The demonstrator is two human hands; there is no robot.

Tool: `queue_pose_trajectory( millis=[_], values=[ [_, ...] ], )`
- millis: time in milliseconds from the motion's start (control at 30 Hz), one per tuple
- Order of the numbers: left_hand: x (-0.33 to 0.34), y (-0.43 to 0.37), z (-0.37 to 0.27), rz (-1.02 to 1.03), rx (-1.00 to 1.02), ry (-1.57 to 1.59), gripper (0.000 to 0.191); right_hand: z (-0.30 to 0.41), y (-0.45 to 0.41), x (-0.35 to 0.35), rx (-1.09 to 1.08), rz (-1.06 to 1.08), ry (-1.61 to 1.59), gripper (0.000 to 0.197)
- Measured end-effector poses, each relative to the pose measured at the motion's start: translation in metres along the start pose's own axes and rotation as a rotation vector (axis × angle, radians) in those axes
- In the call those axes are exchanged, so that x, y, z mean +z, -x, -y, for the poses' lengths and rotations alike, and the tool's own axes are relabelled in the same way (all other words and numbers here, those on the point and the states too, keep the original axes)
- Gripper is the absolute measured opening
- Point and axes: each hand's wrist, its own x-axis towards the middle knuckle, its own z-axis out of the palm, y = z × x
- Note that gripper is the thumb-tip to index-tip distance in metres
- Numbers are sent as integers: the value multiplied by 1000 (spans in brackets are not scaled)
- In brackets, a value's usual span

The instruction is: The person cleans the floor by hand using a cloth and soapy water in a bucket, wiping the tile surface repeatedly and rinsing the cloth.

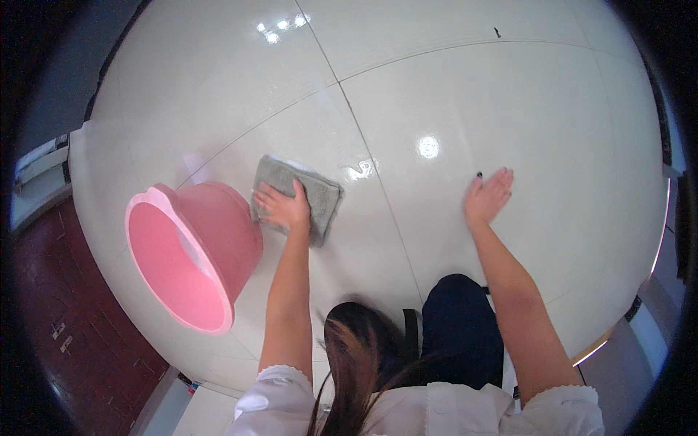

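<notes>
A folded grey cloth (pixel 324 199) lies flat on the pale tiled floor (pixel 436 218). My left hand (pixel 284 206) rests palm down on it with the fingers spread. Just left of the cloth is a pink plastic bucket (pixel 223 229), its wide mouth facing me and to the left; part of it overlaps the cloth's edge in the view. Over to the right, my right hand (pixel 489 197) is on the bare floor, fingers nearly together and stretched out, holding nothing. A small dark speck sits by its thumb.
My knees in dark trousers (pixel 463 327) are on the floor below the hands. A dark red door (pixel 71 305) stands at the lower left. A small dark bit (pixel 497 32) lies on the tiles at the upper right. Ceiling lights reflect in the glossy floor.
</notes>
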Motion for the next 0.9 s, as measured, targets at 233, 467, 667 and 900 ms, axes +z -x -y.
queue_pose_trajectory(
  millis=[233, 467, 667, 900],
  values=[
    [-1, -77, -7, -13, 198, 55, 80, 112, -39, 3, 346, -3, -43, 64],
    [-8, -156, -47, 43, 103, 205, 76, 104, -39, 11, 317, 1, 48, 64],
    [-9, -199, -112, -14, 323, 161, 76, 114, -40, 6, 327, 22, 28, 61],
    [-24, -200, -242, 42, 492, 127, 80, 109, -46, 9, 305, 22, 25, 66]
  ],
)
